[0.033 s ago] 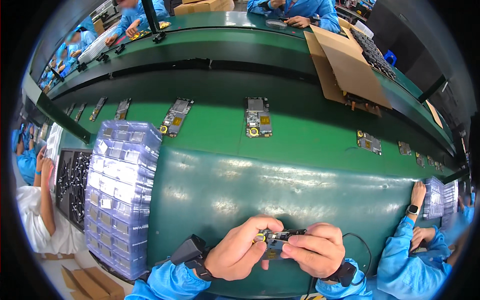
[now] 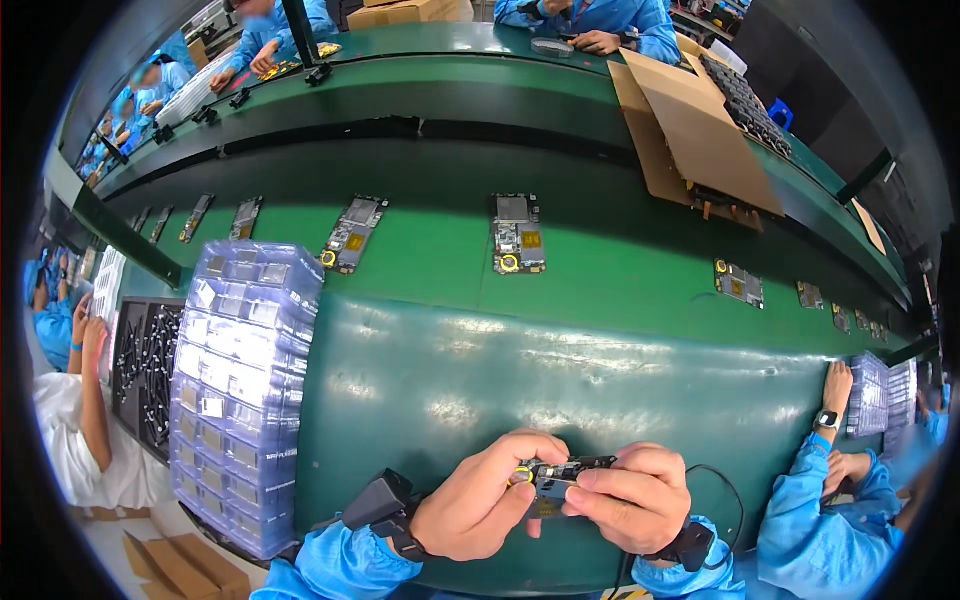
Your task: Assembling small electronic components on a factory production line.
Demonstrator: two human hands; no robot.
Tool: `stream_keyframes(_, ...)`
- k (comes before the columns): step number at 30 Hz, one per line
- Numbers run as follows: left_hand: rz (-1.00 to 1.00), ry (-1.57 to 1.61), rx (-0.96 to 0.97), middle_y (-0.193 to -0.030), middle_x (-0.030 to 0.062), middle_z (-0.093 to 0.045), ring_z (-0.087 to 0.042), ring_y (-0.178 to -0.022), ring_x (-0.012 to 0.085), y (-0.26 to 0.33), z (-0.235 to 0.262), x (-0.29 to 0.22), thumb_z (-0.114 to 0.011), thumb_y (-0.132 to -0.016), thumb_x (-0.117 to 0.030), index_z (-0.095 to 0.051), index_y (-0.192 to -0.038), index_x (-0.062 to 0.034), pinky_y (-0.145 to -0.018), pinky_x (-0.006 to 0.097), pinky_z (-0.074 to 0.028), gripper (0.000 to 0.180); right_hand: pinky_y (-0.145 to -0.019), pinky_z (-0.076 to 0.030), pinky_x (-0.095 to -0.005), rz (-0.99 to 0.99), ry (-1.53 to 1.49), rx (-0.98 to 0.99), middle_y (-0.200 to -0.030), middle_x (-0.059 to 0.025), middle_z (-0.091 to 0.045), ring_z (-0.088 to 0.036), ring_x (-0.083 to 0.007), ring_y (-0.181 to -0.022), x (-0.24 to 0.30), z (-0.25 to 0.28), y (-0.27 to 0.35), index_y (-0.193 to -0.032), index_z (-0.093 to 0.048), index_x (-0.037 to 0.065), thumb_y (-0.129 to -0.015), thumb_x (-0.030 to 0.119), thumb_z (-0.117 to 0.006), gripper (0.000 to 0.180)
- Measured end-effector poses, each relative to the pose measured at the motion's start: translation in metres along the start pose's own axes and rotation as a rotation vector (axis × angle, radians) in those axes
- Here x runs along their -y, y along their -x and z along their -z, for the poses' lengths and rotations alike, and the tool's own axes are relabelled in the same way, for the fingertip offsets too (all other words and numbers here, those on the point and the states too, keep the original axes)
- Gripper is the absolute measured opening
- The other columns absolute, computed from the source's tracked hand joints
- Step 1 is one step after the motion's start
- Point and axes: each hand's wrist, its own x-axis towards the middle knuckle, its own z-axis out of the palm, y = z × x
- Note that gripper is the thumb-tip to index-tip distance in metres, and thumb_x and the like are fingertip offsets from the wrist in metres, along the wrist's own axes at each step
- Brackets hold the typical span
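Low at the front edge of the green work mat (image 2: 420, 380), both my hands hold one circuit board (image 2: 555, 490), dark with a yellow-ringed round part at its left end. My left hand (image 2: 478, 500) is closed on that left end, thumb and forefinger beside the ring. At the other end, my right hand (image 2: 635, 500) pinches the board between thumb and fingers. A flat grey piece shows along the board's face; whether it is separate from the board I cannot tell. Fingers cover much of both ends.
Left of my hands stands a clear plastic tray stack (image 2: 240, 390) with small square grey pieces in its pockets. Beyond the mat, several circuit boards (image 2: 516, 235) lie along a green belt (image 2: 430, 250). A cardboard box (image 2: 690, 130) overhangs its far side. A co-worker's arm (image 2: 830, 490) is at right.
The boards on the belt have shifted very slightly to the right. My hands keep the same grip, and the held board has barely moved.
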Motion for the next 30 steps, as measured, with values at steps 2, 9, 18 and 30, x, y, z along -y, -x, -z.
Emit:
stream_keyframes(2, -0.069, 0.001, -0.003, -0.131, 0.0225, -0.051, -0.068, -0.089, 0.0238, -0.0015, -0.0017, 0.0033, -0.037, -0.101, 0.005, -0.042, -0.132, 0.0035, -0.069, 0.035, -0.060, 0.031, -0.076, -0.054, -0.0293, -0.044, 0.008, 0.010, -0.106, 0.0058, -0.075, -0.056, -0.0160, -0.091, 0.0009, 0.0006, 0.0010, -0.099, -0.082, 0.018, -0.066, 0.016, -0.089, 0.033)
stream_keyframes(9, -0.098, -0.027, 0.007, -0.133, 0.0217, -0.049, -0.067, -0.083, 0.0223, -0.0033, -0.0032, 0.0027, -0.038, -0.100, 0.006, -0.043, -0.131, 0.0012, -0.069, 0.034, -0.058, 0.031, -0.078, -0.053, -0.0281, -0.084, -0.026, 0.005, -0.106, 0.0072, -0.075, -0.055, -0.0152, -0.093, -0.0011, 0.0018, 0.0057, -0.099, -0.083, 0.019, -0.068, 0.017, -0.090, 0.033)
stream_keyframes(18, -0.119, -0.017, 0.004, -0.134, 0.0205, -0.048, -0.066, -0.078, 0.0205, -0.0006, 0.0001, 0.0072, -0.039, -0.097, 0.010, -0.043, -0.132, -0.0010, -0.068, 0.033, -0.056, 0.037, -0.078, -0.052, -0.0273, -0.098, -0.015, 0.040, -0.107, 0.0063, -0.075, -0.055, -0.0150, -0.094, 0.0007, 0.0006, 0.0026, -0.100, -0.083, 0.019, -0.068, 0.018, -0.090, 0.033)
stream_keyframes(30, -0.198, -0.133, -0.088, -0.120, 0.0197, -0.058, -0.068, -0.073, 0.0163, -0.0032, -0.0061, 0.0070, -0.049, -0.103, 0.002, -0.047, -0.123, -0.0002, -0.059, 0.028, -0.057, 0.021, -0.081, -0.054, -0.0301, -0.048, 0.049, 0.061, -0.109, 0.0065, -0.075, -0.056, -0.0148, -0.094, 0.0019, 0.0007, 0.0018, -0.102, -0.082, 0.019, -0.069, 0.018, -0.088, 0.034)
